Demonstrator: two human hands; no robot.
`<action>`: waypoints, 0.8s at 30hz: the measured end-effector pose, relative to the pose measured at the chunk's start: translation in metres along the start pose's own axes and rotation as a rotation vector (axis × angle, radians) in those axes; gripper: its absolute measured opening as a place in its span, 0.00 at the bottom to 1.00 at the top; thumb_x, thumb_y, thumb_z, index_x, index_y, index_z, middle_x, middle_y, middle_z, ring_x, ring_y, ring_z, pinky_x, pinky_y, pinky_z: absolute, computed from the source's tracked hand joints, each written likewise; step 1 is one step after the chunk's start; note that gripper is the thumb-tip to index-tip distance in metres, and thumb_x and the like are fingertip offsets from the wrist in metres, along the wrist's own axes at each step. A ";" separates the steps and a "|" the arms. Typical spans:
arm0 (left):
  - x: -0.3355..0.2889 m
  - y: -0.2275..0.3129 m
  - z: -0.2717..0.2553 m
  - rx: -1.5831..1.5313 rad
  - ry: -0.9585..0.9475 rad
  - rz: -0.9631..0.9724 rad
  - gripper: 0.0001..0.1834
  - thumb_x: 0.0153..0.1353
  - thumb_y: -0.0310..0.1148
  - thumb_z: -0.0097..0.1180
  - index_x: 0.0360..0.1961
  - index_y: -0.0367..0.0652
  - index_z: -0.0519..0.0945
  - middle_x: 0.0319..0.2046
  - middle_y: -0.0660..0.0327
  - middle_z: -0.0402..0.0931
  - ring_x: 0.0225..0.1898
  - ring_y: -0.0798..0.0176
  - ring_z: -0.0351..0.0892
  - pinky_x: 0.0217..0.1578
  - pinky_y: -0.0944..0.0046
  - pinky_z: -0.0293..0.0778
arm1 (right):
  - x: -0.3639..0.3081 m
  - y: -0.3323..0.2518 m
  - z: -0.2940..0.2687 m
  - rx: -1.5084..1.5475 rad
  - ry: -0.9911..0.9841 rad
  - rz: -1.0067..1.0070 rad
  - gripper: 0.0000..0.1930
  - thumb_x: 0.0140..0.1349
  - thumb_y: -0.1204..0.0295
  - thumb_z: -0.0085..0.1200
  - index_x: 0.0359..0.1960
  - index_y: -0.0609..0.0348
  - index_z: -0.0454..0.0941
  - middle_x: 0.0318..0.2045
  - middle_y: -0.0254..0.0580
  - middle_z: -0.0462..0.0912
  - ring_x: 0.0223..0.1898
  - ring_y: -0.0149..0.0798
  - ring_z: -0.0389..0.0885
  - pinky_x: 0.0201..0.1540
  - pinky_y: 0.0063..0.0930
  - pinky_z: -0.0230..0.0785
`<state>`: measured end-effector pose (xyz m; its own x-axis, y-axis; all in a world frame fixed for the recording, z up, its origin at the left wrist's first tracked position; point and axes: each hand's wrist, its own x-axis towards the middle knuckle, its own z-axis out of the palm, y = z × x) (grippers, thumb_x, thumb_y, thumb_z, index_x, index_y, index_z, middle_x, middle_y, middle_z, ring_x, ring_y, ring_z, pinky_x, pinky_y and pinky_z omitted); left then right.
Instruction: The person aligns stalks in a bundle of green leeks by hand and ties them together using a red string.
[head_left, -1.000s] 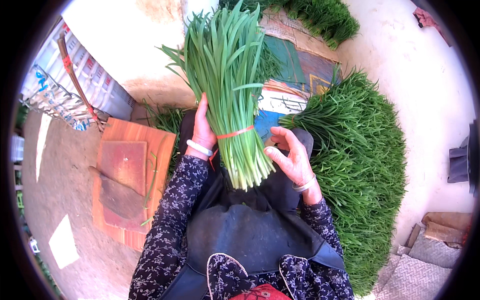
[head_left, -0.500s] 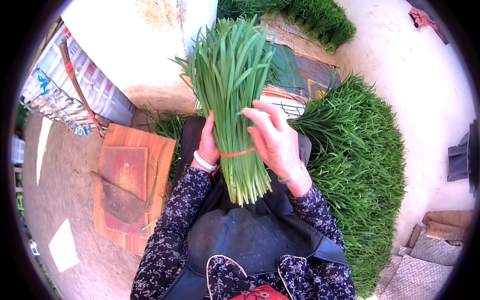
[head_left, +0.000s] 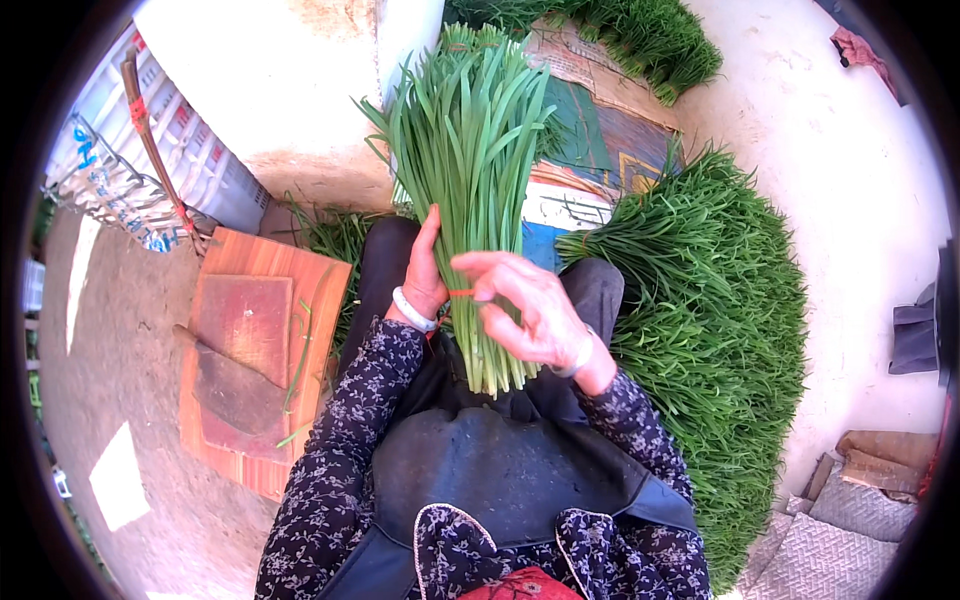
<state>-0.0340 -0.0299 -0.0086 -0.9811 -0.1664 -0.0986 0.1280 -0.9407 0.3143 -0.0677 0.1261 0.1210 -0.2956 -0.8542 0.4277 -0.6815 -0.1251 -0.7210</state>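
A tall bundle of garlic chives (head_left: 470, 170) stands upright before my lap, green leaves up and pale cut stalks down. A red band (head_left: 461, 293) circles its lower part. My left hand (head_left: 425, 275), with a white bangle at the wrist, is closed round the bundle's left side; its thumb points up along the leaves. In front of the stalks, at the band, is my right hand (head_left: 535, 310). Its index finger stretches left across the bundle and the other fingers are bent and apart. It covers the right end of the band, and I cannot make out a grip on it.
At my right lies a large heap of chives (head_left: 710, 330). More bundles (head_left: 650, 45) rest at the far side near flattened cardboard (head_left: 580, 65). On my left, a cleaver (head_left: 235, 385) lies on a wooden board (head_left: 325, 290), with white crates (head_left: 215, 180) beyond. Woven sacking (head_left: 850, 530) sits lower right.
My right hand has moved left and slightly down, from beside the bundle to over the stalks at the band. The left hand keeps its hold. The view has shifted slightly.
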 end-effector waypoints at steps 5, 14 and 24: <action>0.012 0.002 -0.003 0.053 0.087 0.082 0.27 0.72 0.51 0.45 0.58 0.40 0.73 0.51 0.56 0.79 0.49 0.58 0.81 0.53 0.57 0.76 | -0.021 -0.029 0.025 0.334 -0.132 0.395 0.03 0.62 0.75 0.51 0.36 0.58 0.70 0.23 0.42 0.76 0.24 0.40 0.78 0.28 0.33 0.71; 0.038 0.031 0.006 0.033 0.096 0.165 0.30 0.68 0.56 0.48 0.57 0.41 0.76 0.51 0.56 0.79 0.49 0.55 0.80 0.54 0.52 0.75 | -0.060 -0.067 -0.022 -0.145 -0.401 0.217 0.24 0.57 0.65 0.62 0.55 0.55 0.74 0.48 0.49 0.80 0.47 0.53 0.81 0.48 0.40 0.76; 0.048 0.010 -0.019 -0.028 0.023 0.064 0.42 0.64 0.67 0.39 0.59 0.37 0.72 0.51 0.45 0.78 0.47 0.47 0.80 0.47 0.46 0.78 | -0.031 0.043 -0.031 0.455 -0.111 0.732 0.54 0.52 0.51 0.70 0.70 0.73 0.51 0.66 0.62 0.64 0.68 0.47 0.62 0.69 0.38 0.56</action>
<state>-0.0773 -0.0526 -0.0288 -0.9673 -0.2326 -0.1012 0.1944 -0.9359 0.2937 -0.1084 0.1628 0.0935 -0.4720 -0.8401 -0.2672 -0.0045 0.3054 -0.9522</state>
